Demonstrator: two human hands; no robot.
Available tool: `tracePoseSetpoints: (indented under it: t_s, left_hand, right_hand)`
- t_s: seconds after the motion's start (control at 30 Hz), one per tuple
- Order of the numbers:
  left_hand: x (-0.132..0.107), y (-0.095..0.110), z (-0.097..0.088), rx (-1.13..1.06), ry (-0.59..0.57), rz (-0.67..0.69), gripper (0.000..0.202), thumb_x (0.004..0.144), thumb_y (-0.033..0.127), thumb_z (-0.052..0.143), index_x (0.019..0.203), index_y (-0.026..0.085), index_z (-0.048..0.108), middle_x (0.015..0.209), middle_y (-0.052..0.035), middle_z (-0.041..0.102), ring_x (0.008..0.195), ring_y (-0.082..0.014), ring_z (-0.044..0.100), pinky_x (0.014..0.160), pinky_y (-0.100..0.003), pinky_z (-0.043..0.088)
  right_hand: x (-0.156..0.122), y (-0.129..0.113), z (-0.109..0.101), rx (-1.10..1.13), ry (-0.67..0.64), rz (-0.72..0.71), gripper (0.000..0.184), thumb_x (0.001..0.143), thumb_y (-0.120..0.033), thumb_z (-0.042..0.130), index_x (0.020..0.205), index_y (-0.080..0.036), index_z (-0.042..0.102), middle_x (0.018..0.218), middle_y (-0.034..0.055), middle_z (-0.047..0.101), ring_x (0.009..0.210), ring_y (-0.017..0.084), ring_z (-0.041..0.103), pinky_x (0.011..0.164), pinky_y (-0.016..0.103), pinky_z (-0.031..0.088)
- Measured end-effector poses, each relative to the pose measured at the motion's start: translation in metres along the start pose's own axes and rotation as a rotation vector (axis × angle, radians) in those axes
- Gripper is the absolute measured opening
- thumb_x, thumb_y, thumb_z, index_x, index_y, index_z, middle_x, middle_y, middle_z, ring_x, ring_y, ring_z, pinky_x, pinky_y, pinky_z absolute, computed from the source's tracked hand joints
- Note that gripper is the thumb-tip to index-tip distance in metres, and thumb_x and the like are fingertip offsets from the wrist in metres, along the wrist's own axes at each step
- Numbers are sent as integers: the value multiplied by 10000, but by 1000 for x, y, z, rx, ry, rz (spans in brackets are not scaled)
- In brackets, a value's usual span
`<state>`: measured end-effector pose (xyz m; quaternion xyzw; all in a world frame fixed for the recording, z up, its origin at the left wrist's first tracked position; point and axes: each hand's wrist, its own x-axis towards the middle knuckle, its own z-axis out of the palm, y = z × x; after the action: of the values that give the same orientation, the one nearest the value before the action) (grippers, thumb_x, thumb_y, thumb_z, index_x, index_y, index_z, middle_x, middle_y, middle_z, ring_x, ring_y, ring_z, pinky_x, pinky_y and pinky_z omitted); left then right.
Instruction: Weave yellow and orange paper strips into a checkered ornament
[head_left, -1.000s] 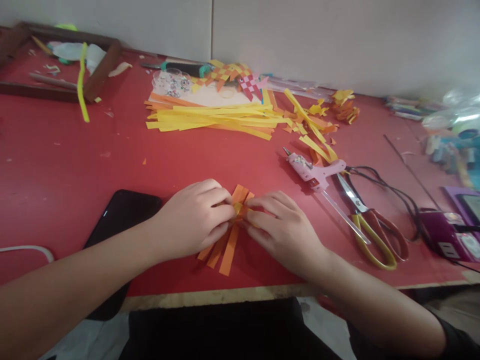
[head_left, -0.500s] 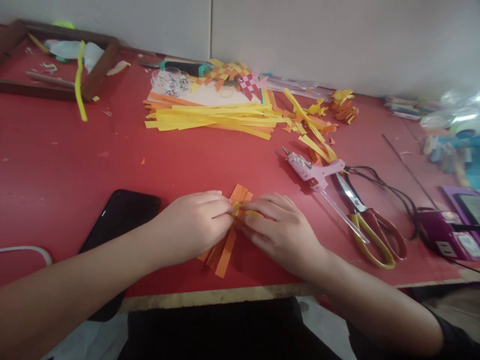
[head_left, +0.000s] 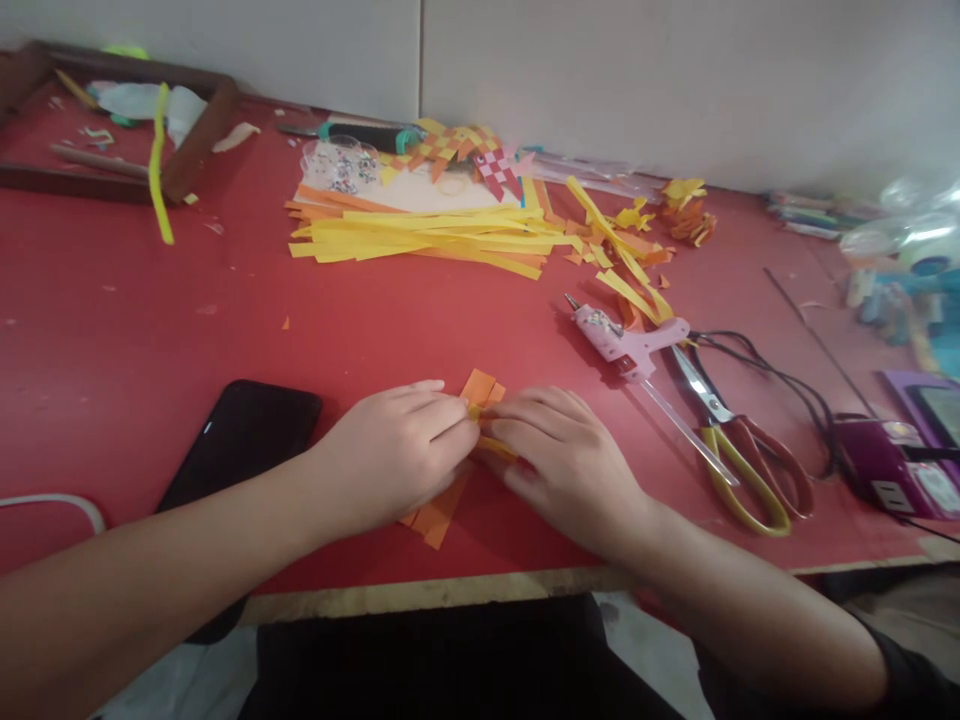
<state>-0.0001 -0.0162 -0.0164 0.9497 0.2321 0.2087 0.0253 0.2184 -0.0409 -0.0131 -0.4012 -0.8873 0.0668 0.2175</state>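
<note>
Both my hands meet near the front edge of the red table [head_left: 112,330]. My left hand [head_left: 394,455] has its fingers closed, pinching a small bundle of orange and yellow paper strips [head_left: 439,512]. Facing it, my right hand [head_left: 559,462] presses and pinches the same strips from the right side. Orange ends stick out above the fingers and below my left palm. The middle of the bundle is hidden under my fingers.
A black phone [head_left: 240,440] lies left of my left arm. A pile of yellow strips [head_left: 420,238] and woven paper pieces [head_left: 457,145] lie further back. A pink glue gun [head_left: 630,345], scissors [head_left: 742,450] and a purple device [head_left: 889,465] are on the right. A wooden frame [head_left: 187,150] sits far left.
My left hand has slid over the lower orange strips, so less of them shows below it. The fingertips have drawn tighter together on the bundle.
</note>
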Motion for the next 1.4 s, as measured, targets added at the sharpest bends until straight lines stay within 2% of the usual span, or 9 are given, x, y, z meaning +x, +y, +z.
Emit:
tracePoseSetpoints:
  t_s: [0.23,0.43,0.6,0.8,0.97,1.13,1.27,1.4]
  left_hand:
    - [-2,-3,-1,-106,-25,-86,141,934,204,606,872,112,694,937,-121,758,851,-245,730,962,-437,582]
    - [-1,-4,0,-134,-34,-75,208,972,231,566,896,119,725,945,-118,753,865,-263,726,885,-439,600]
    - [-1,-4,-2,-145,-46,-74,144,914,238,664,919,101,709,972,-137,753,885,-283,726,939,-470,582]
    - [-2,-4,-3,-151,-58,-85,140,911,237,669,915,100,693,971,-147,751,888,-298,729,903,-476,598]
    - [-2,-4,-4,-138,-53,-81,133,918,237,656,857,120,669,917,-122,744,874,-289,729,871,-459,611]
    - [-3,-5,-1,-113,-55,-58,150,939,254,638,897,121,693,928,-110,756,899,-272,730,911,-453,600]
    - [-5,-5,0,-88,-26,-45,220,983,276,583,912,123,724,947,-105,769,893,-240,735,961,-422,581]
    - [-4,-5,0,-97,-28,-33,243,992,270,570,906,114,735,928,-100,774,911,-250,740,966,-432,581]
  right_hand:
    - [-1,0,1,11,3,69,199,893,-191,647,1085,-141,667,981,95,778,898,263,703,781,394,544]
    - [-1,-1,2,17,2,135,142,908,-123,581,1017,-163,662,900,67,759,859,245,693,761,382,535]
    - [0,3,6,41,20,167,114,886,-186,648,999,-171,649,897,73,735,835,244,677,760,378,539]
    - [3,5,9,67,59,164,86,895,-204,663,969,-202,620,878,61,723,829,228,658,756,353,532]
    - [4,7,14,80,85,155,81,896,-187,656,961,-207,612,887,61,732,838,229,654,768,358,532]
    - [4,9,13,116,69,200,72,911,-166,630,954,-222,615,892,46,734,857,219,655,785,358,527]
    - [6,10,6,185,11,261,106,872,-166,688,939,-226,632,913,31,740,879,211,667,798,355,523]
    - [8,9,4,221,8,306,131,850,-142,690,918,-239,633,905,17,736,875,207,667,793,353,516]
